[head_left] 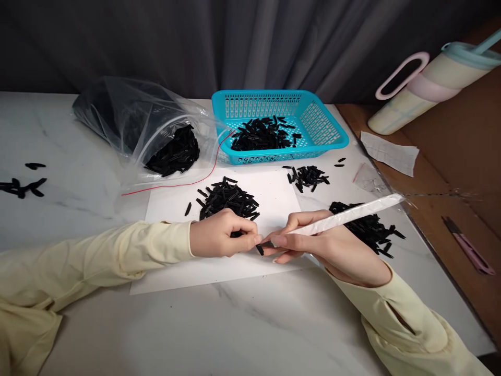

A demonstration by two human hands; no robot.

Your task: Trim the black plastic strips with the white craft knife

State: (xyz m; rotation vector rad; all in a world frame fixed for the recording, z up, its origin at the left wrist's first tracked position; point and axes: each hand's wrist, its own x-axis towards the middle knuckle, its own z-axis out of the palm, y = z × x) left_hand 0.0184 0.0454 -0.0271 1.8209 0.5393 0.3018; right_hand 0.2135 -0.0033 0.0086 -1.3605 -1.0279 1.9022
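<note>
closest to me are two pale yellow sleeves, coming in low over a white marble-look table (pixel 242 324) with faint grey veins. the left hand (pixel 221 239) is curled tight, thumb and fingers pinched on a small black piece (pixel 259 249) that pokes out at the fingertips. the right hand (pixel 324 245) grips a long white wrapped stick (pixel 344 215) like a pen, its tip down against that same piece, its far end slanting up to the right. both hands rest on a white paper sheet (pixel 235 271) spread on the table.

just behind the left hand lies a heap of black pieces (pixel 227 201) on the sheet. a smaller heap (pixel 308 176) sits further back, and another (pixel 368 227) lies behind the right hand, under the stick. a turquoise basket (pixel 321 130) at the table's far side holds more of them. left of it sags a clear plastic bag (pixel 136 120) with black pieces inside, its mouth edged with a red line. a few strays (pixel 23 185) lie at the far left.

a dark grey curtain (pixel 195 42) hangs behind. to the right is a brown surface (pixel 462 172) with a pastel tumbler (pixel 426 89) lying on its side, a paper slip (pixel 391 152) and a pink cutter (pixel 469 250).
</note>
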